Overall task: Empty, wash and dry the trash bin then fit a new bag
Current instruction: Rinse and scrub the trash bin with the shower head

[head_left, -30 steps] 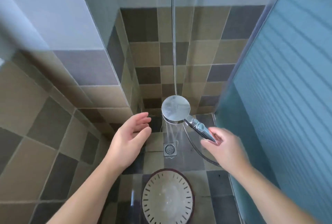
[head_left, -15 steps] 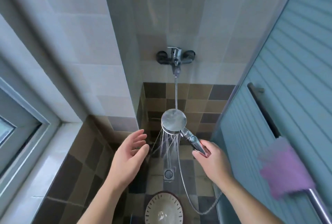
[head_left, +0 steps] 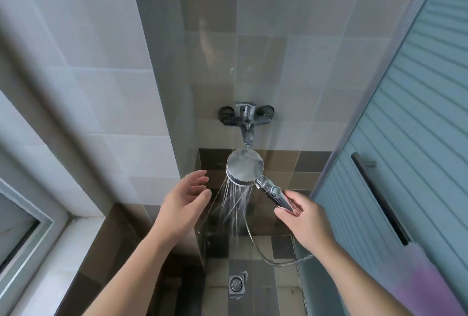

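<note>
Right hand grips the shower head handle mid-frame, water spraying down. Left hand hangs loose-fingered and empty just left of the spray. Drain at bottom center; bin's out of frame.

No text, label, brand, number or sign can be read anywhere in this view.
</note>
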